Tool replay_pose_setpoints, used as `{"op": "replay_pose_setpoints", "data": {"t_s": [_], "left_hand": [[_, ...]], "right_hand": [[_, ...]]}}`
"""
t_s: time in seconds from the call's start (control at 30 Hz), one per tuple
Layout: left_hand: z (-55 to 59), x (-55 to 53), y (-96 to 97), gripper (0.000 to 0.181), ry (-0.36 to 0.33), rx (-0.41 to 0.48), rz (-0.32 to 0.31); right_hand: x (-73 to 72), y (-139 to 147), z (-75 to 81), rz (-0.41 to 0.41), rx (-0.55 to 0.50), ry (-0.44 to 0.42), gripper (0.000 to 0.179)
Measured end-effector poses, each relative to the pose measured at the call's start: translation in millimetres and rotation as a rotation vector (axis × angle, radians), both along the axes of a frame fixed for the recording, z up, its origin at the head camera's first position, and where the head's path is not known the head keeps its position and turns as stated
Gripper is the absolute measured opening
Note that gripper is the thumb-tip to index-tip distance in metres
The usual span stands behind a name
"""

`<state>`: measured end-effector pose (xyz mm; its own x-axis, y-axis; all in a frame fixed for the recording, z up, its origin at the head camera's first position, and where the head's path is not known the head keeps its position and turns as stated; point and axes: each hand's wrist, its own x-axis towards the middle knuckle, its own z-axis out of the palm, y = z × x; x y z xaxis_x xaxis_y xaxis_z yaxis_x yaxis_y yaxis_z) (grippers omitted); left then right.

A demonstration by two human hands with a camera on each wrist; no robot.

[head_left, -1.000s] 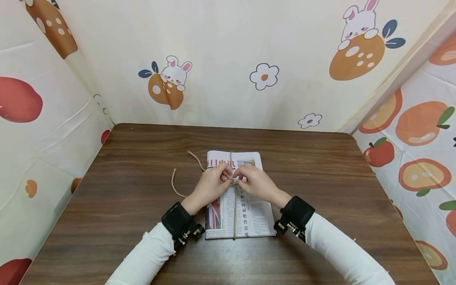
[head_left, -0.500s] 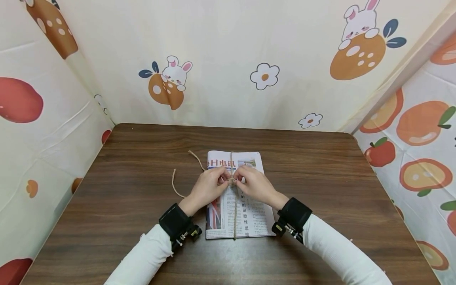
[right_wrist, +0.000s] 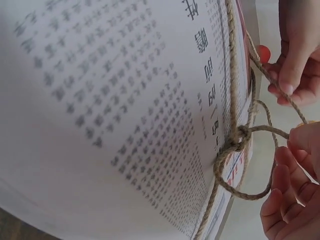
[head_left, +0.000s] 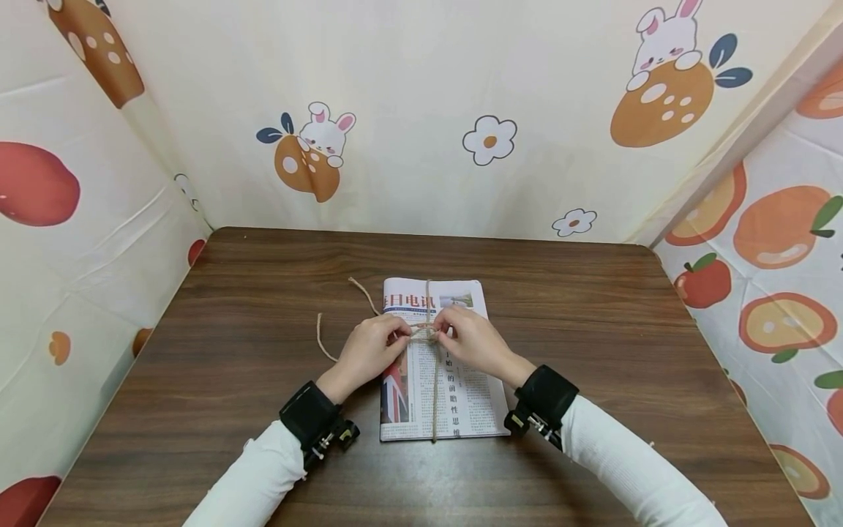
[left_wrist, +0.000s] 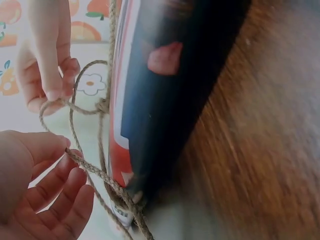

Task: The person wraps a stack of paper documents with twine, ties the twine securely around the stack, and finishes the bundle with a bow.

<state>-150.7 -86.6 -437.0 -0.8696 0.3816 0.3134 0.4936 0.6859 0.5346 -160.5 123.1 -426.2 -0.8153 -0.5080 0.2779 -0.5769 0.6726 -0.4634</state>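
A folded newspaper bundle [head_left: 470, 399] lies on the table, bound with tan twine [head_left: 435, 395] running lengthwise and across. My left hand [head_left: 372, 344] is over the bundle's left edge and pinches a strand between thumb and forefinger. Just right of the crossing, my right hand [head_left: 476, 340] pinches another part of the twine. Between the hands, the right wrist view shows a knot [right_wrist: 243, 133] with a loose loop hanging beside it. That view has my right hand [right_wrist: 295, 185] holding a strand that leaves the knot. In the left wrist view, twine trails below my left hand [left_wrist: 42, 185].
Two loose twine ends [head_left: 323, 337] curve over the wooden table [head_left: 263, 307] left of the bundle. Pale, cartoon-printed cloth [head_left: 408, 146] stands behind the table and along both sides. Each wrist wears a black camera band [head_left: 546, 395].
My left hand has drawn left, away from the crossing, with twine now stretched between the hands. My right hand has shifted only slightly. One loose end has slid a little left.
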Motion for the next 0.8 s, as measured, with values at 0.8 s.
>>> {"op": "replay_pose_setpoints", "data": {"t_s": [0.8], "left_hand": [[28.5,-32.4,5.1,0.013,-0.108,-0.278,-0.051]], "right_hand": [[-0.8,8,2.7,-0.035,0.005,-0.012,0.005]]}}
